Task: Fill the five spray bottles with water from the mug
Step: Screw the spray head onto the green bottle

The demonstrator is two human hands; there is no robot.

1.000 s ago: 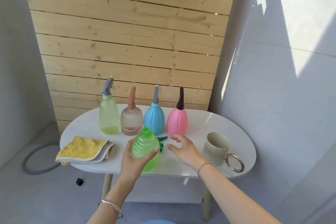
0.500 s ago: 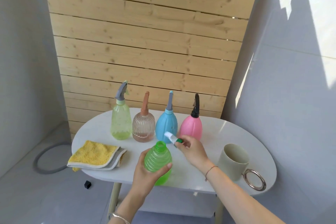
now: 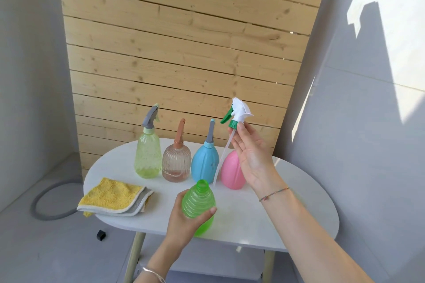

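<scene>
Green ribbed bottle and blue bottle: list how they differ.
The green ribbed bottle's neck is open, its spray head pinched in the right hand; the blue bottle has its grey sprayer on. The green ribbed bottle is see-through, the blue bottle opaque. The left hand grips the green ribbed bottle near the table's front edge; the blue bottle stands untouched in the back row. Both taper to a narrow neck.

Left hand [image 3: 184,220] — thin silver bangle [image 3: 153,274] at the wrist. Right hand [image 3: 253,156] — fine multicoloured thread bracelet [image 3: 273,193] at the wrist. Both forearms [image 3: 310,236] bare throughout.
</scene>
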